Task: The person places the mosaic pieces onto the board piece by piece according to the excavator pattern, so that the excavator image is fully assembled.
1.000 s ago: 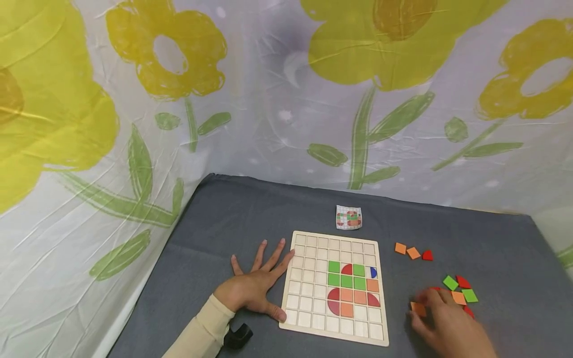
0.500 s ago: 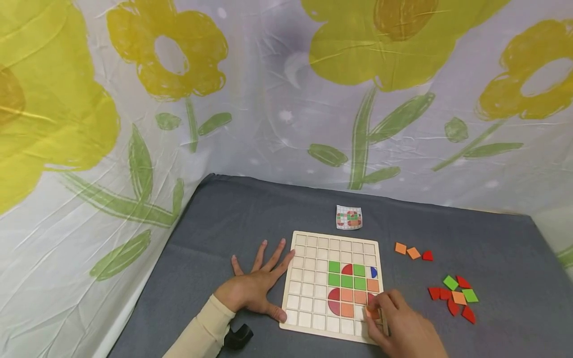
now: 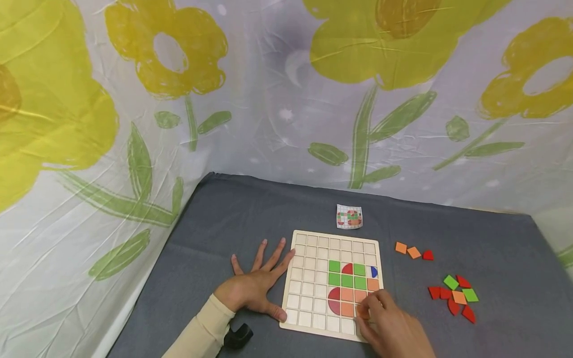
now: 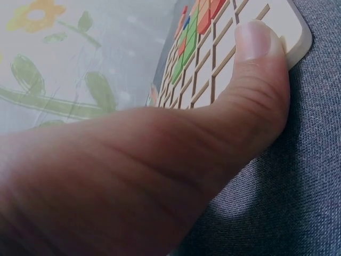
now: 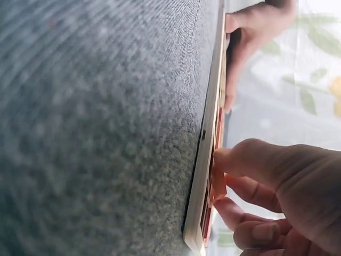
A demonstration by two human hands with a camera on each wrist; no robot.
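A wooden grid board [image 3: 309, 303] lies on the dark cloth, with green, red, orange and blue tiles set in its right half. My left hand [image 3: 255, 288] rests with spread fingers at the board's left side, its thumb on the edge; in the left wrist view the thumb [image 4: 261, 69] presses the board's rim. Over the lower right of the board, my right hand [image 3: 391, 323] pinches an orange tile [image 5: 218, 181] between thumb and fingers. In the right wrist view that tile is tilted against the board's surface. My right hand hides the board's lower right cells.
A small printed pattern card [image 3: 349, 217] lies behind the board. To the right are two orange squares and a red piece [image 3: 428, 255], and nearer, a loose cluster of red, green and orange tiles [image 3: 459, 297]. A black curved object [image 3: 238, 336] sits by the left wrist.
My right hand picked up an orange tile from beside the loose cluster and carried it left onto the board, then slightly farther left. My left hand stayed in place.
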